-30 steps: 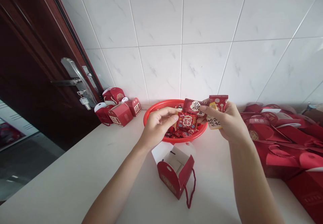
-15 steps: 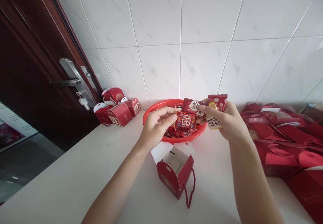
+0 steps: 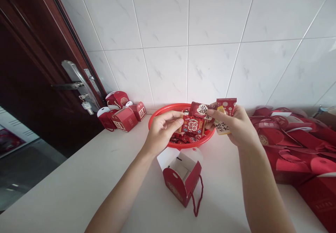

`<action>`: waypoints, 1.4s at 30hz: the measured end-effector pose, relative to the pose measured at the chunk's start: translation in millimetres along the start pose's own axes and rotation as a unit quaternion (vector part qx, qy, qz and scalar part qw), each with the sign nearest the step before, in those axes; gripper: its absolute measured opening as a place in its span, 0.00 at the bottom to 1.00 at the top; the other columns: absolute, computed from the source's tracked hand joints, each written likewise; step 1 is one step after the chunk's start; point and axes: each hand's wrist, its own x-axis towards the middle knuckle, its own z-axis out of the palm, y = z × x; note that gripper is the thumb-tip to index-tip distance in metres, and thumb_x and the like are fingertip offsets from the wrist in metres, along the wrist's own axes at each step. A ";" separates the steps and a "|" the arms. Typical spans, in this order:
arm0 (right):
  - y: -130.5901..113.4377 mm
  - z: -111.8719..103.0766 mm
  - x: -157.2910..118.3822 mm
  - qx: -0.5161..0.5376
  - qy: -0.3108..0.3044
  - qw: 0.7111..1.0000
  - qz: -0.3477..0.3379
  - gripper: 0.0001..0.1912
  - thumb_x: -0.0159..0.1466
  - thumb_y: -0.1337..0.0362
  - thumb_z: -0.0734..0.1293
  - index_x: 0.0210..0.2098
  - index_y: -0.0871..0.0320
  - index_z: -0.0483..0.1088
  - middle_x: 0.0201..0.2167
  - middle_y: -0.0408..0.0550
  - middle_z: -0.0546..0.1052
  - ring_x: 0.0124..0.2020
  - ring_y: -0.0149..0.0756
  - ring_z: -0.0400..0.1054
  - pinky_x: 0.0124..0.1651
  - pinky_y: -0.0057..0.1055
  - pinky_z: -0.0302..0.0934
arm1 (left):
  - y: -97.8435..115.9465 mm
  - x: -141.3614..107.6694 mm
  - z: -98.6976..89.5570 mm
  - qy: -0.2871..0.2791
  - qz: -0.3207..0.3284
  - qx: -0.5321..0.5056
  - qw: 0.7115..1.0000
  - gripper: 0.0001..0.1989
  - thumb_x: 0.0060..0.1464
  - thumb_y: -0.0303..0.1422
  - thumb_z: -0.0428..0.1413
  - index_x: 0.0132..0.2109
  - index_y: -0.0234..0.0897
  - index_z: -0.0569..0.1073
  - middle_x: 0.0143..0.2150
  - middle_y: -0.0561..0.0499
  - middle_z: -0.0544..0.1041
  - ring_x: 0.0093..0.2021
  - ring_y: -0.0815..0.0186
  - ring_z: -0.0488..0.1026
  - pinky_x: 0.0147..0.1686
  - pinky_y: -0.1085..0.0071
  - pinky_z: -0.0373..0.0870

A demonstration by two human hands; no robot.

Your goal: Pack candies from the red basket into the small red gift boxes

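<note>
Over the red plastic basket, my left hand pinches the left edge of a red candy packet printed with pale characters. My right hand is closed on several wrapped candies: a dark red one with a white patch, a yellow and white one, and another red one sticking up behind. The packets of both hands overlap in the middle. More wrapped candies lie in the basket. In front of it stands an open red gift box with a white inside and a red cord handle.
Several closed red boxes stand at the left by the wall. A large heap of red boxes covers the table's right side. The white table meets a tiled wall. A dark door with keys is at the left.
Almost nothing differs. The packet pinched by my left hand tilts very slightly; both hands keep their place and their hold.
</note>
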 end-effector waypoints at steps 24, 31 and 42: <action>1.5 -0.5 -0.1 -0.013 0.006 1.000 0.002 0.14 0.52 0.55 0.80 0.27 0.56 0.77 0.20 0.44 0.78 0.20 0.38 0.74 0.23 0.32 0.69 | 0.3 -0.7 -1.4 0.007 -0.030 -0.025 0.999 0.14 0.51 0.38 0.67 0.44 0.38 0.82 0.31 0.51 0.79 0.29 0.66 0.75 0.31 0.67 0.80; 2.0 0.5 1.0 -0.004 -0.008 1.000 -0.002 0.12 0.53 0.58 0.79 0.25 0.57 0.76 0.18 0.44 0.78 0.20 0.36 0.73 0.24 0.31 0.68 | 0.0 -1.2 -2.7 0.001 -0.025 -0.028 0.999 0.10 0.52 0.36 0.67 0.41 0.37 0.83 0.35 0.50 0.81 0.29 0.69 0.74 0.30 0.70 0.81; 2.1 0.1 0.5 -0.015 -0.014 1.000 0.003 0.13 0.52 0.57 0.79 0.23 0.57 0.76 0.17 0.45 0.78 0.19 0.36 0.72 0.23 0.31 0.68 | 4.9 -1.8 0.0 0.017 -0.039 -0.036 0.998 0.11 0.48 0.34 0.68 0.41 0.37 0.85 0.35 0.49 0.83 0.35 0.63 0.80 0.28 0.72 0.82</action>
